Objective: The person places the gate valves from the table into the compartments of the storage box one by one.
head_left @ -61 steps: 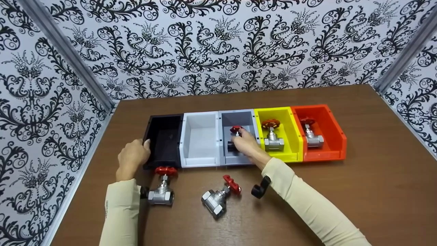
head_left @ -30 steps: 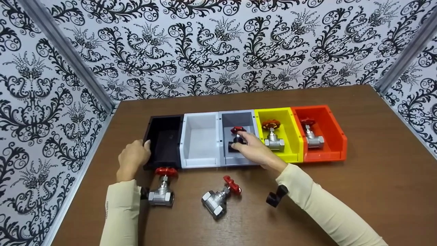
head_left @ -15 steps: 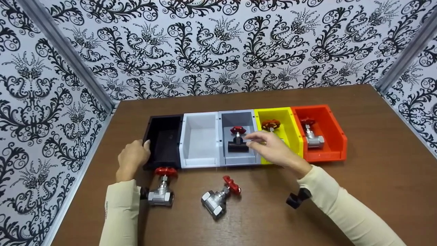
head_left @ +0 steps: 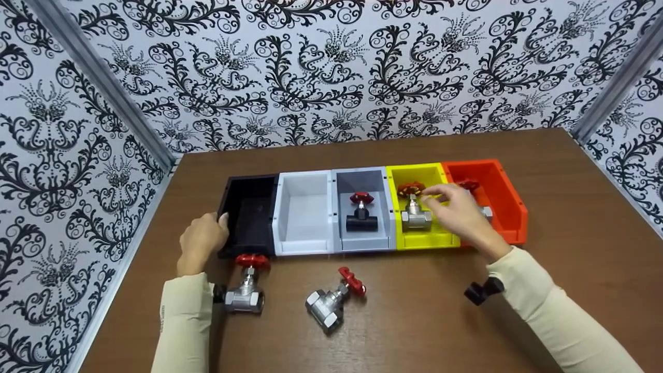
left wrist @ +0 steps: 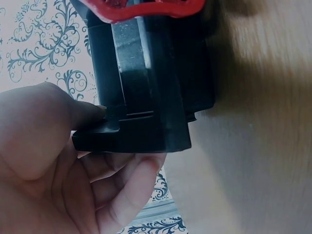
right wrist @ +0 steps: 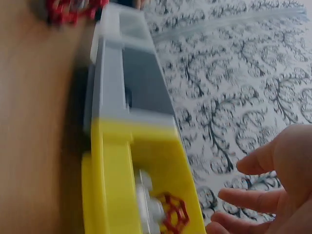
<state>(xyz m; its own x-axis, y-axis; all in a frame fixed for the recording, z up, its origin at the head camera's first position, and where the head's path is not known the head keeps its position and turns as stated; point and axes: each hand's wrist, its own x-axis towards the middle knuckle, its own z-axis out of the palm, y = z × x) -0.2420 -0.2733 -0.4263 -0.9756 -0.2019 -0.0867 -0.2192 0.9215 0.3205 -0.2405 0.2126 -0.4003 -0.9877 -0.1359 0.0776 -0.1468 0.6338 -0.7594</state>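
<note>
Steel handwheel valve (head_left: 416,219) sits in yellow bin (head_left: 428,240), red wheel towards 12 o'clock. My right hand (head_left: 458,210) is over that side of the row, fingers relaxed and spread, nothing between them. Looks like clearing the bins, so: lift well above the rims and don't snag the wheel. My left hand (head_left: 203,238) pinches the near-left wall of black bin (head_left: 254,207), thumb over the rim, fingers outside; probably bracing, so firm enough to stop a slide, no tugging.

Relative to grip: steel handwheel valve at 9 o'clock from my right hand, near but apart; black bin at 2 to 3 o'clock from my left palm, held. Black-bodied valve (head_left: 361,224) farther out at 9, in grey bin (head_left: 364,243). Orange-red bin (head_left: 510,207) at 3, its valve partly behind my hand. On table (head_left: 404,321): upright-looking left valve (head_left: 244,300) at 5 from my left hand, tilted valve (head_left: 325,309) at 8 from my right.
</note>
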